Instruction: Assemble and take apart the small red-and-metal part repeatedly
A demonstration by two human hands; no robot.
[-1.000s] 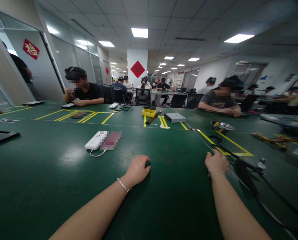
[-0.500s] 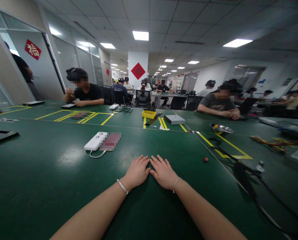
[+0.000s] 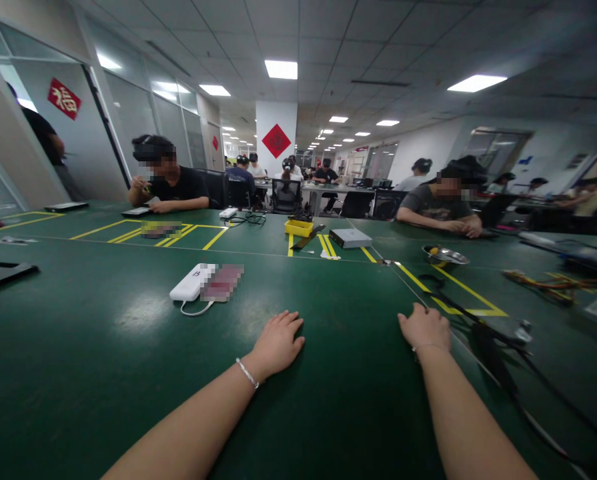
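Observation:
My left hand (image 3: 278, 343) lies flat on the green table (image 3: 103, 400), palm down, fingers stretched out and the thumb a little apart. It holds nothing. To the right, my right hand (image 3: 427, 327) is bent down over the tabletop, its fingers curled under and partly hidden. It covers the spot where a small dark-red object lay half a second ago; that object is now out of sight. Left of my left hand, a white power bank (image 3: 192, 283) with a short white cable lies beside a blurred flat reddish item (image 3: 223, 283).
Black cables (image 3: 493, 357) run along the right side. A metal bowl (image 3: 445, 255), a yellow tray (image 3: 299, 229) and a grey box (image 3: 351, 238) stand farther back. One person (image 3: 171, 180) sits across on the left, another person (image 3: 443, 200) on the right.
My right hand has moved right, away from my left hand, to where the small dark-red object lay, and its fingers have curled. My left hand has stayed in place.

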